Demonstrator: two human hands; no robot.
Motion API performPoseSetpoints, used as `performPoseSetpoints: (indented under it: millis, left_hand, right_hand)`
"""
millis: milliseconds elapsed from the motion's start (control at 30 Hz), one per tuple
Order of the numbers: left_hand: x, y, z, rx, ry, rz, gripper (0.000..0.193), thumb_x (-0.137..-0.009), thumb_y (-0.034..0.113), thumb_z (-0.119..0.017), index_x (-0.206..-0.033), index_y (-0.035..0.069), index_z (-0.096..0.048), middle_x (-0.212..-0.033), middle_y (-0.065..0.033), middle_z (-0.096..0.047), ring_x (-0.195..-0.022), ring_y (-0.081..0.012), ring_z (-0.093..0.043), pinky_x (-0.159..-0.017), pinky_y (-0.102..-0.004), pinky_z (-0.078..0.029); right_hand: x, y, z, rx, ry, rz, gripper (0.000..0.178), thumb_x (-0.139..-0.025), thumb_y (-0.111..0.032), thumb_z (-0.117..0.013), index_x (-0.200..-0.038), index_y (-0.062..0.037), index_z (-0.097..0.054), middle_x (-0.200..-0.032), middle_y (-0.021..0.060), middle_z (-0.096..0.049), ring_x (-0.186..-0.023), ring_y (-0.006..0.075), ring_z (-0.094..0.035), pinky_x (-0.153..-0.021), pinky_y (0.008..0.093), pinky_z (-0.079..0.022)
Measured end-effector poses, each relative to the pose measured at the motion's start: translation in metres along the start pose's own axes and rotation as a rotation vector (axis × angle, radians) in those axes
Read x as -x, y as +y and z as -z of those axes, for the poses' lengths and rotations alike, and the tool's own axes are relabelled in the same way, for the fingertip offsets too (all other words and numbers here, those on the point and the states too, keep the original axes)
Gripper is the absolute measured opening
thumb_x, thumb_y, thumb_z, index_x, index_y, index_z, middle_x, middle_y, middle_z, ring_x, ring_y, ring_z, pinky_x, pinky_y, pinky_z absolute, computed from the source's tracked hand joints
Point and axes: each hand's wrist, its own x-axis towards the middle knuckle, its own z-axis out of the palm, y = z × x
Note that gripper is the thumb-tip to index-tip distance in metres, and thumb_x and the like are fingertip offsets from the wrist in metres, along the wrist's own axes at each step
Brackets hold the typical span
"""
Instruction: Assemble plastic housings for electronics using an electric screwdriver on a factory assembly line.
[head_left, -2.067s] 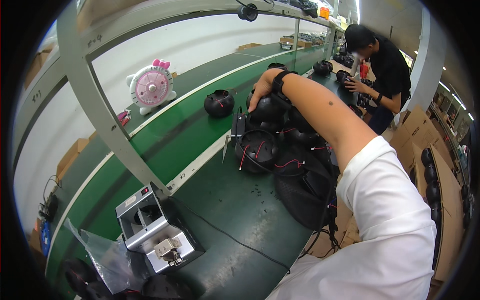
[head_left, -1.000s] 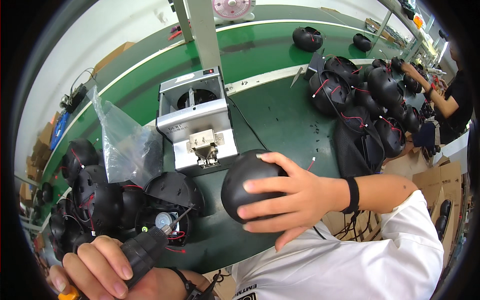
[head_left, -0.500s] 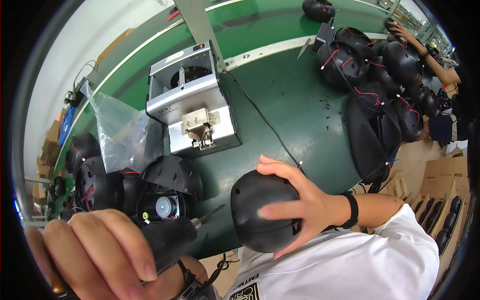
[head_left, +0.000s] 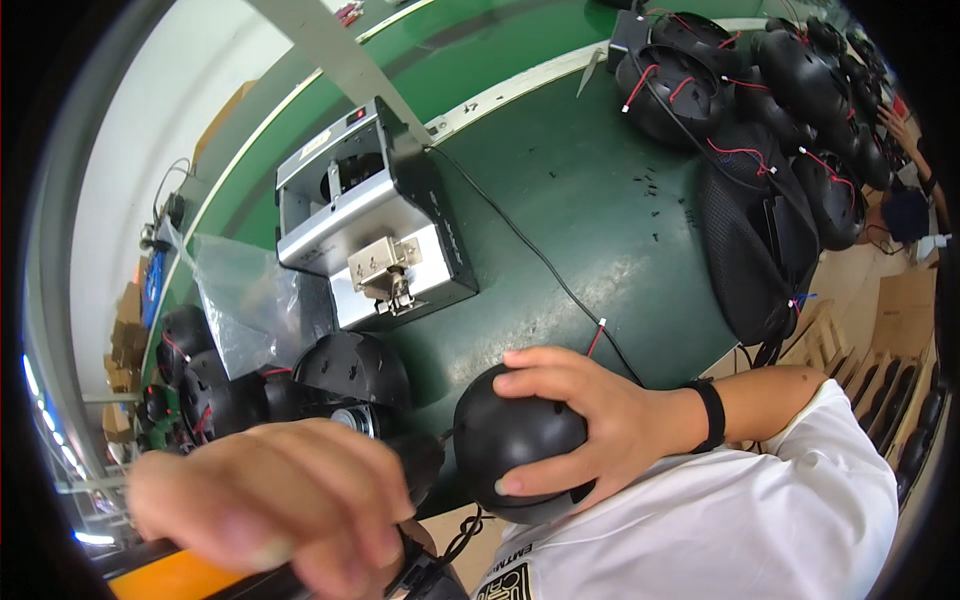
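Observation:
My right hand is wrapped over a rounded black plastic housing, thumb on the lower side and fingers over the top. My left hand, close to the camera and blurred, grips a power screwdriver with a black front end and an orange part behind. Its bit points at the housing's left side; whether they touch I cannot tell. Partly hidden behind my left hand is an open black housing half beside a round speaker driver.
A silver machine, apparently a screw feeder, stands on the green bench. A clear plastic bag lies left of it, above more black housings. Housings with red wires pile up far right, near a co-worker's hand. A black cable crosses the bench.
The screwdriver has moved right, its bit now close against the housing. My right fingers have shifted and the housing has turned. The whole view has tilted slightly; the co-worker's hand is lower.

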Motion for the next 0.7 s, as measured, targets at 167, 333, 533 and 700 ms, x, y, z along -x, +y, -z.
performPoseSetpoints:
  millis: [167, 333, 533, 700]
  left_hand:
    - [0.005, -0.036, -0.021, -0.223, 0.167, -0.125, 0.03, -0.097, 0.027, -0.061, -0.108, 0.002, -0.049, -0.082, -0.0169, -0.067, -0.068, -0.0331, -0.066, -0.067, -0.0514, -0.054]
    - [0.008, -0.053, -0.004, -0.139, 0.21, -0.185, 0.029, -0.098, 0.028, -0.058, -0.102, 0.0, -0.05, -0.07, -0.0159, -0.063, -0.057, -0.0296, -0.062, -0.055, -0.045, -0.053]
    - [-0.01, -0.07, 0.009, -0.077, 0.07, -0.276, 0.053, -0.091, 0.06, -0.064, -0.087, 0.009, -0.047, -0.054, 0.0015, -0.054, -0.041, -0.0116, -0.053, -0.04, -0.026, -0.047]
    - [-0.013, -0.055, 0.028, 0.013, -0.108, -0.17, 0.035, -0.097, 0.035, -0.065, -0.094, 0.002, -0.054, -0.06, -0.0084, -0.061, -0.049, -0.022, -0.061, -0.048, -0.0357, -0.054]
  right_hand:
    - [-0.009, 0.001, 0.004, -0.047, 0.016, -0.089, 0.086, -0.054, -0.035, -0.092, -0.133, -0.0264, -0.061, -0.144, 0.0263, -0.035, -0.13, 0.0483, -0.039, -0.108, 0.0571, -0.036]
    - [-0.01, 0.001, 0.004, -0.122, 0.03, -0.106, 0.098, -0.051, -0.033, -0.093, -0.141, -0.0255, -0.053, -0.144, 0.0269, -0.034, -0.13, 0.0484, -0.037, -0.109, 0.057, -0.033]
    - [-0.012, 0.005, 0.006, -0.154, 0.004, -0.128, 0.099, -0.051, -0.033, -0.093, -0.141, -0.025, -0.053, -0.146, 0.0267, -0.032, -0.132, 0.0482, -0.035, -0.109, 0.0572, -0.033]
    - [-0.015, 0.0, 0.012, -0.183, 0.048, -0.222, 0.112, -0.052, -0.032, -0.095, -0.148, -0.0146, -0.04, -0.147, 0.0278, -0.03, -0.132, 0.0482, -0.037, -0.107, 0.0522, -0.039]
